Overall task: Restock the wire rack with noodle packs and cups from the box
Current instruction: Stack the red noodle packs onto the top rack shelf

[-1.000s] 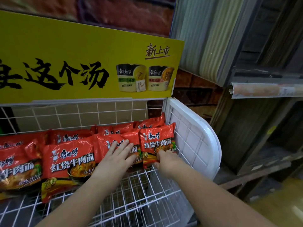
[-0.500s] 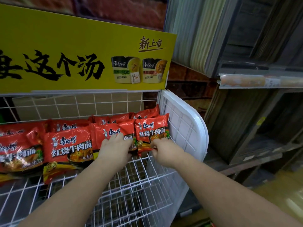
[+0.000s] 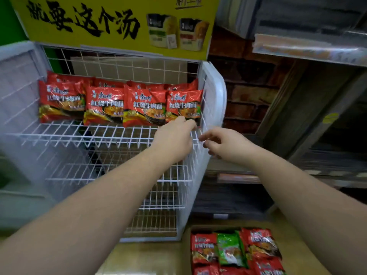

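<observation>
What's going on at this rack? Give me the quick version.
A person is stocking the white wire rack with noodles. A row of red noodle packs stands along the top shelf. The left hand has its fingertips at the bottom edge of the rightmost pack; the right hand hovers beside it, loosely curled and holding nothing. The box on the floor holds more red packs and a green pack.

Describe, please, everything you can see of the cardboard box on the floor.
The cardboard box sits open at the lower right, on the floor beside the wire rack's foot. Only its brown left wall and upper rim show; the rest runs out of frame. Inside lie red noodle packs and one green pack, loosely overlapping. Neither hand touches it.
</observation>
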A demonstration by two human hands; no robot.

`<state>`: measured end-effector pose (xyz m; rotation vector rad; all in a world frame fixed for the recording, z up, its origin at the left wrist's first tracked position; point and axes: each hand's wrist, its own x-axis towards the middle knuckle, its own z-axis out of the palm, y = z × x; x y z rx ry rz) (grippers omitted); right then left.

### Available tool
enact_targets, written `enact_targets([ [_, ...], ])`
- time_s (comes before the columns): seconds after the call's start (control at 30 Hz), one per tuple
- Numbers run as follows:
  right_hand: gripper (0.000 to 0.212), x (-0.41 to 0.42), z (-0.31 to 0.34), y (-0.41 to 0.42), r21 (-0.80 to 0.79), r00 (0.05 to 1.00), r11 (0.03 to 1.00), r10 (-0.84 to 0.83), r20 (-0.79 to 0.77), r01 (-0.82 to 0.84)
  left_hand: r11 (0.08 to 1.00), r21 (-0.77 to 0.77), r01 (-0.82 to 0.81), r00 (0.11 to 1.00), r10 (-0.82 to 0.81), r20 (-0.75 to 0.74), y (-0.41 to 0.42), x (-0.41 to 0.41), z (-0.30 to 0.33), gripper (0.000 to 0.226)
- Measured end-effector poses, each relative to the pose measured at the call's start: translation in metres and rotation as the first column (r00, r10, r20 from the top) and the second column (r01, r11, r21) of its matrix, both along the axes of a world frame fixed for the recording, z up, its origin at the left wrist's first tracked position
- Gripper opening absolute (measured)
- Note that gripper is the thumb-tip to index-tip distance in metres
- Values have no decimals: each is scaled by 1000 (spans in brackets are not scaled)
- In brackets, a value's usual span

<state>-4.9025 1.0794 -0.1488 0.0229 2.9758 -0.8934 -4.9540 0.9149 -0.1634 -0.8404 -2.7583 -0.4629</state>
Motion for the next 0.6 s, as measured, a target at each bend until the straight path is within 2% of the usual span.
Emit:
enact_targets([
  [0.1,20,28,-1,26,-20,999,1000,22,-29,-23,999,-29,-34,998,35,43,22,40,4,31],
  [0.33,18,57,-6,65,-118,994,993,-19,-104,7,996,-63,-67,990,75,123,57,78,-5,34],
  [0.47,16,63,-19,88,-142,993,986,-93,-72,82,997,-78,-4,980,19,198,78,81,-22,34],
  [0.6,20,68,-51,111,-89,987,984,-159,-18,157,996,-63,66,962,-47,269,101,76,-58,31],
])
